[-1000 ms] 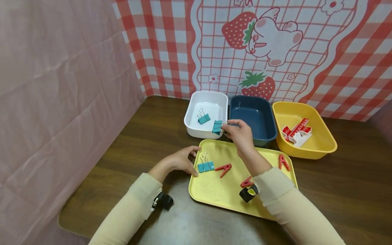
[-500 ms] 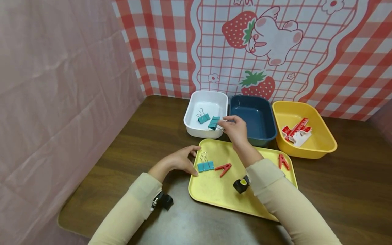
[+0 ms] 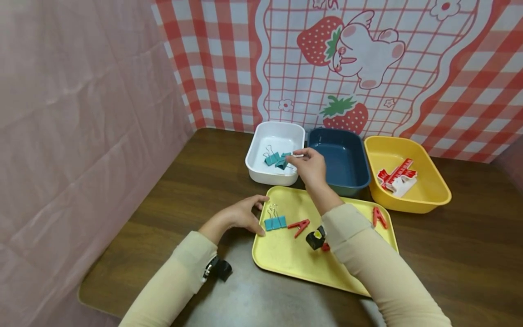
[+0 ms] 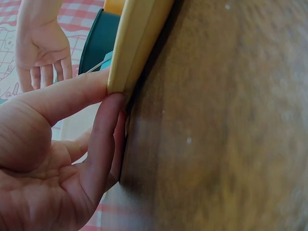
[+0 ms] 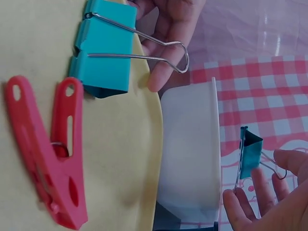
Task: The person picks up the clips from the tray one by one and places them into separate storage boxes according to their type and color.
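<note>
Over the white bin (image 3: 267,177), the right hand (image 3: 312,168) pinches a teal binder clip (image 3: 282,162) by its wire handles, fingertips on the wire, clip body free. Probably held like that so the fingers sit clear of the body and the clip can go low between the bin walls. It's just beside a second teal clip (image 3: 271,158) lying in the bin; touching or not, can't tell, nor whether it meets the bin floor.

Left hand (image 3: 245,214) is clamped on the left rim of the yellow tray (image 3: 286,254), thumb and a finger nipping the edge in the left wrist view, likely to steady it. On the tray near that hand: a third teal clip (image 3: 275,223), handles toward the white bin. Red peg (image 3: 301,226) just beside it, another peg (image 3: 379,217) by the right edge.

Navy bin (image 3: 339,163), then yellow bin (image 3: 433,186) with red-and-white clips (image 3: 398,176); bins lined up behind the tray, presumably for easy reach.
</note>
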Available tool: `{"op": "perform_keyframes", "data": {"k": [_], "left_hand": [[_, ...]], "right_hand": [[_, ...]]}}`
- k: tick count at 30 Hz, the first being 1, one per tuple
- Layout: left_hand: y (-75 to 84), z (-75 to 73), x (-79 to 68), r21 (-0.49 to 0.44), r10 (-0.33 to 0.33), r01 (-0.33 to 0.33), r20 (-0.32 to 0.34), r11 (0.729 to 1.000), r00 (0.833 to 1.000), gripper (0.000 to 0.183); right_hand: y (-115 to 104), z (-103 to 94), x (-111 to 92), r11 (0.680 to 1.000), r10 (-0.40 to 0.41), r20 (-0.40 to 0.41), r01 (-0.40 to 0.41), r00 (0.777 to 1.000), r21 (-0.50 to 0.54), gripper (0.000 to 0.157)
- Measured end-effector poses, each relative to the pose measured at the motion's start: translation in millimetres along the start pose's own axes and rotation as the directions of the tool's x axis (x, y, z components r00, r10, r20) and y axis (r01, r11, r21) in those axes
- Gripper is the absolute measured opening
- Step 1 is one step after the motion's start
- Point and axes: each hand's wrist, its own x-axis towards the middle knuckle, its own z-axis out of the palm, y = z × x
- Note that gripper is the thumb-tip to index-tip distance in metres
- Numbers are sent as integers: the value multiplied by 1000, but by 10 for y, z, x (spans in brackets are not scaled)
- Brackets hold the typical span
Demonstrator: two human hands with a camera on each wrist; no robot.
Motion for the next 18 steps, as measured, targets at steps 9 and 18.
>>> {"op": "perform_keyframes", "data": {"k": [9,18], "left_hand": [[-8,13,0,-14,-19,19,-17,1000,1000,91],[-1,11,3,-11,-34,34,-15,999,999,93]], "right_hand": [[-17,57,84,998,35,-16,-36,999,-44,27],[34,41,107,998,61,-25,-61,998,18,29]]}}
